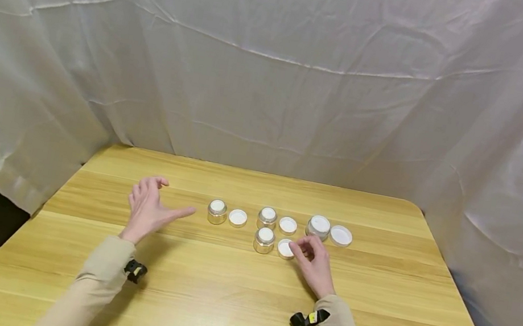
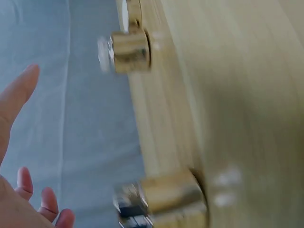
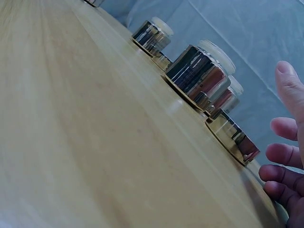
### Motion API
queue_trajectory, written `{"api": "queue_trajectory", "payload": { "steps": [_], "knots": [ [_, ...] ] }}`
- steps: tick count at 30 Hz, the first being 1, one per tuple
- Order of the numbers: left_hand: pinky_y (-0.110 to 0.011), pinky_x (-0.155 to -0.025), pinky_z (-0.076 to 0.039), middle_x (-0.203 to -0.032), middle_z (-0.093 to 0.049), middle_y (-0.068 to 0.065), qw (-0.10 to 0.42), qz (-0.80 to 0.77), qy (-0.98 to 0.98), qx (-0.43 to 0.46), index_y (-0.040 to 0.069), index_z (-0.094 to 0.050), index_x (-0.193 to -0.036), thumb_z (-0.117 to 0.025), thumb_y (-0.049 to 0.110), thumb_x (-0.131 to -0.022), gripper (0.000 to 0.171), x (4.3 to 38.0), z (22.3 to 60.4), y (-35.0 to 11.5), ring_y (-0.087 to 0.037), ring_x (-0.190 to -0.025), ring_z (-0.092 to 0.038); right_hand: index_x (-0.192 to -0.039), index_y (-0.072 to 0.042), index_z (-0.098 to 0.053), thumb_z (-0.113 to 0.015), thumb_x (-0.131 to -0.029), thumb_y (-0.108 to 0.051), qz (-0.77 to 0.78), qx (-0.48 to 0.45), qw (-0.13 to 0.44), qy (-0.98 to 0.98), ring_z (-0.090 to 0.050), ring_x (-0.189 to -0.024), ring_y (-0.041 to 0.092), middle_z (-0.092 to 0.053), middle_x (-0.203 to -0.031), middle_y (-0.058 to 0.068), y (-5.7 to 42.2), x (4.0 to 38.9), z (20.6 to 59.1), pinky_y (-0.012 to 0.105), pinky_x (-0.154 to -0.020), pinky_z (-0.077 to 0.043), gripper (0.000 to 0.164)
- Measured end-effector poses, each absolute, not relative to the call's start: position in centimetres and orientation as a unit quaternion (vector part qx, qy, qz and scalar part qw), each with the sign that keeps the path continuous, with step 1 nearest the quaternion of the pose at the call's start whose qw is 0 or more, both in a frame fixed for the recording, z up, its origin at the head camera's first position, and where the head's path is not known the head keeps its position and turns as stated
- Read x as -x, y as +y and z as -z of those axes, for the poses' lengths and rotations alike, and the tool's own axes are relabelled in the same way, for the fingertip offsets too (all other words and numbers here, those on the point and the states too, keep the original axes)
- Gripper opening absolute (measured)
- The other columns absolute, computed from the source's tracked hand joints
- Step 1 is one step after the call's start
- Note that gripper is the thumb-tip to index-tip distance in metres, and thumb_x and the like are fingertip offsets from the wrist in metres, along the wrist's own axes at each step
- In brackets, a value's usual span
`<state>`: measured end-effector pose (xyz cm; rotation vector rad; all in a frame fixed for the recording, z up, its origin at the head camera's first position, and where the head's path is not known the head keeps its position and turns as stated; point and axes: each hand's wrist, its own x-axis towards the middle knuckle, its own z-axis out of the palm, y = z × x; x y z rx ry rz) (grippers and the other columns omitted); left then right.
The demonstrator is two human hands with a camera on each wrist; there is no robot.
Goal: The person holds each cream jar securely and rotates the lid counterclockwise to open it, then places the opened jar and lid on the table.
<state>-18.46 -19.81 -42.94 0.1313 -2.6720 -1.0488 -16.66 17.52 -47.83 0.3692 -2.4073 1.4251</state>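
Note:
In the head view, my left hand (image 1: 148, 210) is above the table with its thumb stretched out and nothing in it. Right of it stands a lidless gold jar (image 1: 217, 214), a white lid (image 1: 238, 217) lying beside that. My right hand (image 1: 315, 261), fingers bent and holding nothing, is beside the front lid (image 1: 286, 249); its fingertips overlap the lid's edge. In the right wrist view this gold lid (image 3: 230, 135) lies open side up, just left of the fingers (image 3: 280, 175). Left of the front lid stands the front gold jar (image 1: 264, 242).
Behind the front jar stands another gold jar (image 1: 266, 219) with its lid (image 1: 288, 226) alongside. A wider silvery jar (image 1: 318, 229) and a larger white lid (image 1: 341, 236) sit at the right. Pale curtains (image 1: 272, 101) hang round the wooden table (image 1: 217, 305).

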Motion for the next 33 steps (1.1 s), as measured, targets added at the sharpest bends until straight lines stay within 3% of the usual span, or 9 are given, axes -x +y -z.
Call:
{"api": "queue_trajectory", "payload": {
  "steps": [7, 17, 22, 27, 33],
  "knots": [
    [-0.062, -0.118, -0.018, -0.142, -0.034, -0.028, 0.057, 0.398, -0.913, -0.072, 0.001, -0.032, -0.139, -0.088, 0.045, -0.072, 0.098, 18.1, 44.0, -22.4, -0.044, -0.134, -0.024, -0.096, 0.004, -0.066, -0.072, -0.091, -0.004, -0.492, -0.129, 0.162, -0.845, -0.055, -0.077, 0.007, -0.064, -0.092, 0.016, 17.9, 17.4, 49.3, 0.017, -0.068, -0.050, 0.011],
    [-0.064, -0.114, -0.027, -0.147, -0.030, -0.031, -0.034, 0.445, -0.892, -0.072, 0.000, -0.026, -0.147, -0.089, 0.030, -0.073, 0.102, 17.7, 45.4, -24.3, -0.048, -0.135, -0.024, -0.096, -0.005, -0.068, -0.074, -0.090, -0.009, -0.503, -0.139, 0.174, -0.835, -0.053, -0.078, 0.001, -0.064, -0.092, 0.008, 18.8, 18.9, 52.1, 0.014, -0.068, -0.049, 0.010],
    [-0.060, -0.117, -0.035, -0.148, -0.034, -0.035, -0.070, 0.499, -0.861, -0.074, -0.004, -0.020, -0.151, -0.086, 0.015, -0.077, 0.101, 17.7, 46.0, -24.7, -0.050, -0.135, -0.037, -0.097, -0.004, -0.067, -0.073, -0.090, -0.009, -0.499, -0.143, 0.172, -0.837, -0.053, -0.077, 0.001, -0.064, -0.091, 0.009, 18.6, 18.5, 51.5, 0.015, -0.067, -0.049, 0.010],
    [-0.057, -0.115, -0.040, -0.146, -0.039, -0.036, -0.079, 0.503, -0.857, -0.077, -0.007, -0.023, -0.150, -0.084, 0.012, -0.078, 0.096, 17.9, 46.3, -24.9, -0.049, -0.132, -0.044, -0.095, 0.003, -0.066, -0.072, -0.090, -0.003, -0.493, -0.140, 0.179, -0.840, -0.053, -0.075, 0.005, -0.063, -0.089, 0.015, 18.0, 18.0, 50.4, 0.016, -0.066, -0.048, 0.009],
    [-0.060, -0.115, -0.040, -0.145, -0.044, -0.036, -0.085, 0.478, -0.869, -0.091, -0.010, -0.030, -0.149, -0.082, 0.020, -0.082, 0.091, 17.8, 46.5, -25.2, -0.050, -0.133, -0.045, -0.095, -0.002, -0.068, -0.074, -0.089, -0.005, -0.492, -0.136, 0.178, -0.841, -0.052, -0.076, 0.003, -0.064, -0.090, 0.010, 18.3, 18.6, 51.5, 0.016, -0.067, -0.048, 0.009]
  ]
}}
